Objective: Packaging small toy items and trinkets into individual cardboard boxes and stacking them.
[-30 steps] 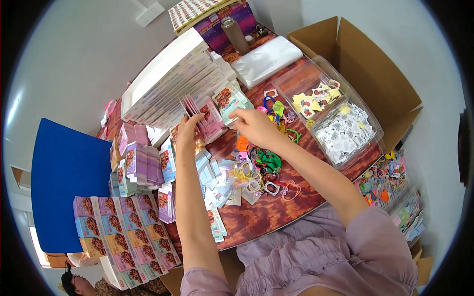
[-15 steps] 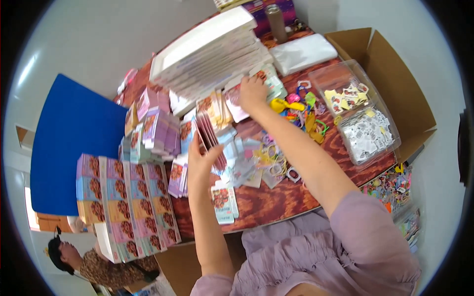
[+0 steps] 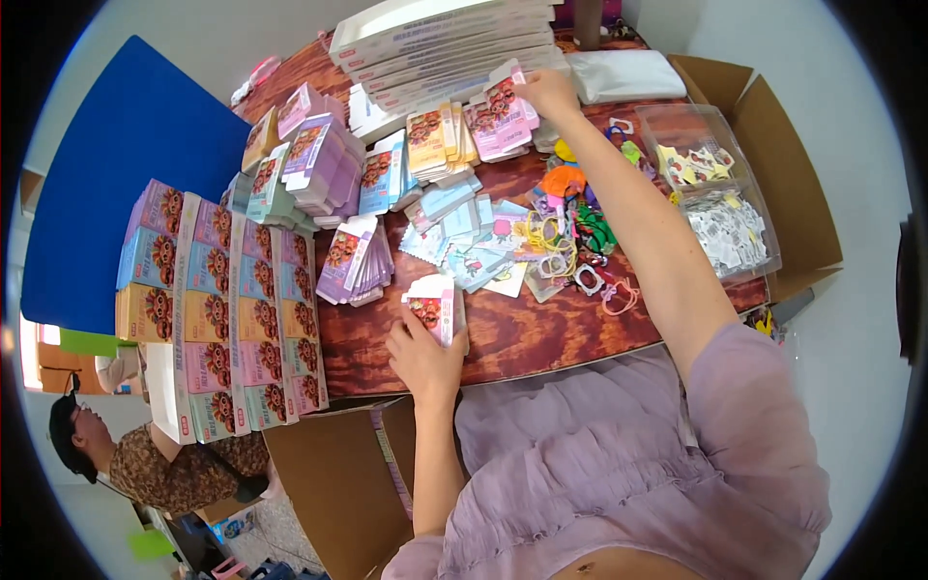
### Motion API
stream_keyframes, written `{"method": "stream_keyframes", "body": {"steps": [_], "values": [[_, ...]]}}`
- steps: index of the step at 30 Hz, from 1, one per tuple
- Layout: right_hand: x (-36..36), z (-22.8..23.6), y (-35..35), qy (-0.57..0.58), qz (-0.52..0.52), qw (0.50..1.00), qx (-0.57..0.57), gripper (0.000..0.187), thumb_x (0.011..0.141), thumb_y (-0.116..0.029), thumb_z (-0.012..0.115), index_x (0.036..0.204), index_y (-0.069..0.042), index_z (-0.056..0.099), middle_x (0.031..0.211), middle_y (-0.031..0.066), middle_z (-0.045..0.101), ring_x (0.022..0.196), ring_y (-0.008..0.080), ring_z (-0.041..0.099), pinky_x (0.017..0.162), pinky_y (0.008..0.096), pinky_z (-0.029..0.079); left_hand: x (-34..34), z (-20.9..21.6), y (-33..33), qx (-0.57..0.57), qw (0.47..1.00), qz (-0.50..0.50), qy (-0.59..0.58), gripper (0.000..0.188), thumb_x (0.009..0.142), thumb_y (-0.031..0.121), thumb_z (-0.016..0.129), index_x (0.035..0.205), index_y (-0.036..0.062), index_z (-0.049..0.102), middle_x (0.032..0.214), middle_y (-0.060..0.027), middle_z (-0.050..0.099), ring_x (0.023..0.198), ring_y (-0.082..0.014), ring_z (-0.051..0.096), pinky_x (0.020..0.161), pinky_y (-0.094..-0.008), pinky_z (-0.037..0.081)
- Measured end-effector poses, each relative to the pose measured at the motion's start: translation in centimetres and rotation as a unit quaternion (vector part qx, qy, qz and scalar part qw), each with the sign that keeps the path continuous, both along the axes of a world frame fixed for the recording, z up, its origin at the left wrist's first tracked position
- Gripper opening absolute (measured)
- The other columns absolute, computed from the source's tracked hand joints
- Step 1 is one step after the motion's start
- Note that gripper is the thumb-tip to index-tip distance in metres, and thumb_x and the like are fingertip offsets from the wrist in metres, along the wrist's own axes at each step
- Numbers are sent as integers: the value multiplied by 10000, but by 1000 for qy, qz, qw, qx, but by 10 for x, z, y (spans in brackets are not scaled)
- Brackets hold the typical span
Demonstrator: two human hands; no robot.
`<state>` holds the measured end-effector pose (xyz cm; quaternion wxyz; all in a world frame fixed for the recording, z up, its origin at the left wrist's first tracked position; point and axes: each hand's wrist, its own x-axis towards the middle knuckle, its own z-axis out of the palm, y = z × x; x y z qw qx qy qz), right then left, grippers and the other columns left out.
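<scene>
Left hand (image 3: 425, 356): fingers curled, closed around a small stack of flat pink-and-white printed cardboard packets (image 3: 435, 307), held on edge against the reddish-brown wooden tabletop (image 3: 541, 338) near its front edge. Right hand (image 3: 547, 92): arm stretched far across the table, fingers pinched on the top of a fanned pile of pink printed card packets (image 3: 498, 121) lying at the foot of a tall stack of flat white cartons (image 3: 445, 43); how tightly it grips cannot be told. Just left of that pile, a stack of yellow-orange printed card packets (image 3: 435, 143). Centre of table: loose light-blue and white sachets (image 3: 464, 232), and beside them a tangle of coloured plastic rings and clips (image 3: 570, 242), directly under the right forearm. Left portion: purple printed card packets in a leaning pile (image 3: 356, 261), further purple and teal piles behind, and a broad block of multicoloured flat boxes laid in rows (image 3: 217, 300) at the table's left end. Right portion: clear plastic tray of small printed pieces (image 3: 720, 203) set inside an open brown cardboard box (image 3: 802, 193). Another person (image 3: 145, 454) sits low at left, well apart.
</scene>
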<state>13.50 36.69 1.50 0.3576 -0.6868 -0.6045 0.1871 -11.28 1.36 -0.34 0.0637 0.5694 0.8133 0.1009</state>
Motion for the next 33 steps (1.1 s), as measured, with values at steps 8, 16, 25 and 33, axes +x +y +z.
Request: {"method": "stream_keyframes", "body": {"steps": [8, 16, 25, 33], "values": [[10, 42, -153, 409, 191, 886, -103, 135, 903, -209, 678, 862, -89, 632, 601, -57, 543, 489, 20, 494, 418, 170, 333, 4, 1, -13, 51, 998, -13, 15, 966, 783, 464, 754, 1477, -33, 301, 1426, -260, 397, 1280, -404, 402, 1006, -528, 381], [-13, -7, -313, 310, 296, 896, -115, 100, 872, -91, 693, 884, -35, 611, 792, 13, 622, 540, 65, 557, 466, 224, 415, 46, 7, -7, -140, 473, -11, -870, 675, 867, 231, 727, 1423, 12, 413, 1362, -126, 538, 1225, -252, 555, 1021, -396, 455], [3, 37, -326, 101, 421, 901, 9, 196, 880, -154, 666, 1042, -44, 646, 951, 112, 631, 750, 221, 626, 656, 315, 471, 58, 7, -9, -183, 614, -125, -758, 536, 801, 103, 792, 1269, 22, 542, 1110, -40, 625, 1025, -143, 609, 904, -307, 497], [2, 37, -335, 296, 343, 891, 37, 220, 852, -16, 679, 1072, -33, 668, 1162, 73, 561, 938, 129, 587, 732, 274, 474, 58, 6, -17, -64, 578, -72, -810, 563, 770, 91, 807, 1257, 26, 533, 1148, -61, 623, 1014, -159, 633, 864, -315, 543]]}}
